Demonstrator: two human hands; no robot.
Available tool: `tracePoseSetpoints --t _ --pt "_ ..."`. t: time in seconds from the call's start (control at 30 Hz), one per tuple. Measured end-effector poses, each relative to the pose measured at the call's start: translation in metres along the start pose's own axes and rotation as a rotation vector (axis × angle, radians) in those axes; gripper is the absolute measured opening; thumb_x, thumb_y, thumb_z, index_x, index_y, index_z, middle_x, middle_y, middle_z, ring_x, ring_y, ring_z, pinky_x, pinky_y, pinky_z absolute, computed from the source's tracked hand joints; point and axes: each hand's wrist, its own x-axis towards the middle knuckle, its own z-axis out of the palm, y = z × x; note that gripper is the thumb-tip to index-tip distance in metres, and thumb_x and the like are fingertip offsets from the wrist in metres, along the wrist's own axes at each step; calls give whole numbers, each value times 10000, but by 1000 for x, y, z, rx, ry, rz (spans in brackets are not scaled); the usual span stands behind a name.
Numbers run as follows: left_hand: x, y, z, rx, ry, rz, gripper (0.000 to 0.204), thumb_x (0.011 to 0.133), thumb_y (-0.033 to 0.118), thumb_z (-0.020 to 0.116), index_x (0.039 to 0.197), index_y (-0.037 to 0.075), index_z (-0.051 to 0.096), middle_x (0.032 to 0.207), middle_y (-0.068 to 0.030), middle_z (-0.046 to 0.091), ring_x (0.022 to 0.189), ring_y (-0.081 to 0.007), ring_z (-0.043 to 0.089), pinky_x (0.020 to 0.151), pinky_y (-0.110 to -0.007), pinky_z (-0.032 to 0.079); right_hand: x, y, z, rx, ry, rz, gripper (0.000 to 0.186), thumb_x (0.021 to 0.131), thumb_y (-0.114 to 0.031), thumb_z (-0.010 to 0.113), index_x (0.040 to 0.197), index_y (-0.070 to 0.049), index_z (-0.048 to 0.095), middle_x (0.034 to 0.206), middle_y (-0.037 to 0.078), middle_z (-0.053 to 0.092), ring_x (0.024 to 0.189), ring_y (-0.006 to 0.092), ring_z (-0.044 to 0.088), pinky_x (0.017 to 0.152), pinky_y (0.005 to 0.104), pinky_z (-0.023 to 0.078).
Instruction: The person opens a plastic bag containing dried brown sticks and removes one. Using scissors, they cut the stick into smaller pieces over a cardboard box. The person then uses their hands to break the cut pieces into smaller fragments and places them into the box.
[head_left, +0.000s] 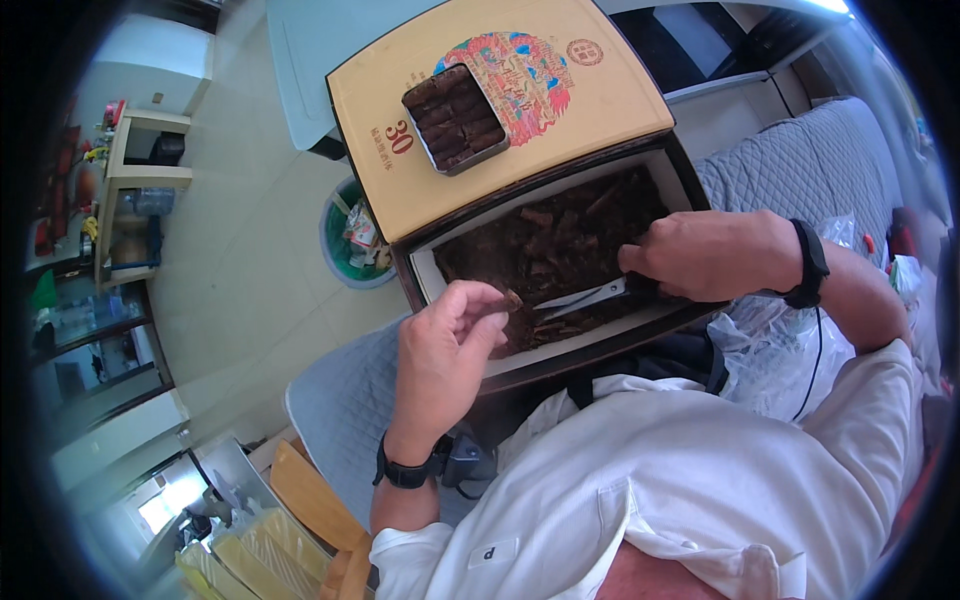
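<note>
My left hand [448, 345] is closed in a pinch, holding a small brown dried piece [512, 301] over the near left part of an open box [425, 272]. Dark brown, leaf-like crumbled pieces [560, 235] fill the box. My right hand [715, 255] has its fingers curled over the box's right side; what they hold, if anything, is hidden. Between the hands, a flat metal tool [585, 299], perhaps a blade, lies on the brown pieces. Short dark rolls, resembling small cigars, sit side by side in a metal tin [497, 153] on the box's yellow lid [610, 85].
A green-lined bin [335, 235] with rubbish stands on the floor left of the box. Grey quilted covers [790, 160] drape the seat around me. Clear plastic bags [765, 345] lie by my right arm, near a thin black cable [818, 365]. Wooden shelves [150, 177] stand far left.
</note>
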Motion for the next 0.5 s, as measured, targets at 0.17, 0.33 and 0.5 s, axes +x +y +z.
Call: tracePoseSetpoints --t 0.17,0.33,0.5 --pt "10 -7 3 55 96 66 139 916 50 708 1049 12 689 828 -96 749 734 -145 726 693 -290 564 11 3 16 -272 61 -8 193 882 -89 714 1036 24 682 827 190 705 829 321 733 744 394 581" --pt "4 -7 17 124 20 106 147 913 -2 704 1060 -7 699 861 -36 722 731 -67 656 678 -247 544 15 3 17 -375 68 -80 113 864 -69 707 935 17 726 871 179 702 852 333 726 767 393 578" --pt "2 -12 29 203 -50 234 178 887 30 725 1062 6 706 888 -125 736 748 -185 709 702 -306 550 19 -17 -18 -70 -45 95 255 872 -78 693 1074 73 651 973 243 690 977 400 688 832 450 558"
